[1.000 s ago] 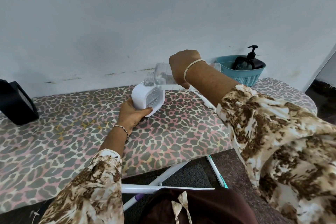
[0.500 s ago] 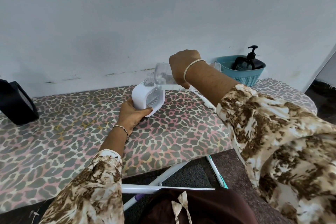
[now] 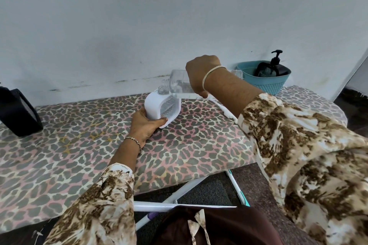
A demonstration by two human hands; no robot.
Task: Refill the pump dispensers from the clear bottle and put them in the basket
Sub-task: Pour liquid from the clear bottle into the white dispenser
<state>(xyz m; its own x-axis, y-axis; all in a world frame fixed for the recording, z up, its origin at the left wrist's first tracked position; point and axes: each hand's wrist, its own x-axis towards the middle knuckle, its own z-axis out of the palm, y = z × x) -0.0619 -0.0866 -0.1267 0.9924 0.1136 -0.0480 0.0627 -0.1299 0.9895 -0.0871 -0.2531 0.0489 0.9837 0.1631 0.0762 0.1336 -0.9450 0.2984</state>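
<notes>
**White dispenser (image 3: 154,106) held under a tipped clear bottle (image 3: 178,83)**

A long board covered in leopard-print cloth (image 3: 79,135) runs across the view, set against a pale wall. At its far left edge sits a black boxy object (image 3: 18,113). At the far right end stands a teal basket (image 3: 266,82) with a black pump dispenser (image 3: 275,67) upright inside it. Near the middle of the board, the white dispenser stands with its pump off and its neck open. The clear bottle is tipped on its side in the air, its left end just above that neck. The right hand (image 3: 201,73), seen from the back, curls over the bottle and grips it. The left hand (image 3: 144,125) wraps around the white dispenser's base, thumb across the front. Both wrists wear thin bangles.
</notes>
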